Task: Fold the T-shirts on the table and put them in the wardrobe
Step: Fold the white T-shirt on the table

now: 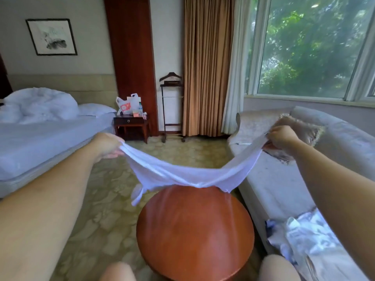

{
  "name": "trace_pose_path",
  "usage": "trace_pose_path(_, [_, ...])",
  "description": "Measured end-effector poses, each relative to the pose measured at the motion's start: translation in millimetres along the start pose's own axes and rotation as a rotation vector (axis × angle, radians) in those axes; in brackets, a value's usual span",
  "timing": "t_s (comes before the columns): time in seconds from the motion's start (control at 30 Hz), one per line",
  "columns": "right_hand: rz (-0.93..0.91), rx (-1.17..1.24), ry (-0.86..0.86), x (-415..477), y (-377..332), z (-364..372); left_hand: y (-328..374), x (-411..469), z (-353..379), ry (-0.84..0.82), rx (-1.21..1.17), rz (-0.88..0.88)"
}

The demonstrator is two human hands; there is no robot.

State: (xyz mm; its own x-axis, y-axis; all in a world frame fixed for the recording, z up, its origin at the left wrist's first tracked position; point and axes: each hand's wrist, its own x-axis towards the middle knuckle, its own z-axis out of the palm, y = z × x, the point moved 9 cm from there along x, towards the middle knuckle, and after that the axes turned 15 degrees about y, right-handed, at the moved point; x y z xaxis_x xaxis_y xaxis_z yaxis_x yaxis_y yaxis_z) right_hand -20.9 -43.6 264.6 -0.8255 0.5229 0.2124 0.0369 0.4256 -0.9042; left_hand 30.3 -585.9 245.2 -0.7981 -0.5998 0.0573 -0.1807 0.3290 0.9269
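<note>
Gripping a white T-shirt (182,175) by its two ends, the left hand (107,146) and right hand (282,136) stretch it crosswise, its sagging middle brushing the far edge of the round tabletop (194,240) between and below them.

- Your left forearm (50,199) is bare from the wrist to the frame's edge.
- Your right forearm (334,189) is the same: bare skin all along.
- Your left hand (107,146) and right hand (282,136) are bare too.
- Your left knee (118,271) and right knee (280,267) show bare at the bottom edge. Whatever you wear lies out of view.
</note>
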Motion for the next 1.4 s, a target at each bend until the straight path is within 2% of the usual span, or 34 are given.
trace_pose_path(0.1, [0.012, -0.256, -0.146, -23.1, 49.4, 8.5, -64.7, -31.1, 20.0, -0.295, 0.55, 0.003])
trace_pose_path(0.17, [0.039, -0.374, -0.266, -42.6, 79.2, 13.3, -98.3, -53.0, 24.6, -0.423, 0.778, -0.018])
trace_pose_path(0.3, [0.1, -0.693, -0.627, -76.0, 126.3, 19.8, -141.9, -88.0, 32.5, -0.623, 0.977, -0.124])
trace_pose_path(0.47, [0.245, -1.11, -0.881, -107.3, 163.5, -3.0, -162.4, -117.5, 33.4, -0.87, 1.223, -0.247])
trace_pose_path(0.53, [0.293, -1.244, -0.929, -119.9, 180.0, -5.3, -170.2, -130.1, 35.4, -0.91, 1.297, -0.29])
trace_pose_path(0.6, [0.28, -1.245, -0.87, -120.4, 192.5, 6.2, -179.2, -127.7, 40.8, -0.889, 1.388, -0.264])
trace_pose_path(0.67, [0.157, -1.16, -0.74, -109.8, 195.5, 30.4, -189.3, -112.2, 52.2, -0.815, 1.441, -0.202])
trace_pose_path(0.77, [-0.034, -1.004, -0.554, -90.9, 188.7, 75.9, -187.4, -77.9, 95.3, -0.615, 1.308, 0.061])
trace_pose_path(0.83, [-0.172, -1.06, -0.565, -88.3, 187.6, 110.1, -178.3, -60.0, 130.0, -0.504, 1.221, 0.276])
trace_pose_path(0.9, [-0.28, -1.117, -0.61, -89.8, 196.2, 147.4, -186.1, -53.7, 168.9, -0.506, 1.182, 0.382])
trace_pose_path(1.03, [-0.23, -1.061, -0.714, -101.6, 242.9, 212.6, -224.9, -55.3, 233.3, -0.572, 1.098, 0.35])
trace_pose_path(1.13, [-0.202, -0.999, -0.72, -105.8, 266.5, 257.2, -241.8, -47.6, 271.5, -0.544, 1.052, 0.371])
trace_pose_path(1.3, [-0.387, -0.938, -0.583, -90.6, 262.1, 319.7, -262.6, -16.1, 310.4, -0.425, 1.032, 0.447])
trace_pose_path(1.4, [-0.421, -0.971, -0.585, -92.9, 284.7, 338.2, -287.2, -16.6, 317.2, -0.397, 1.057, 0.466])
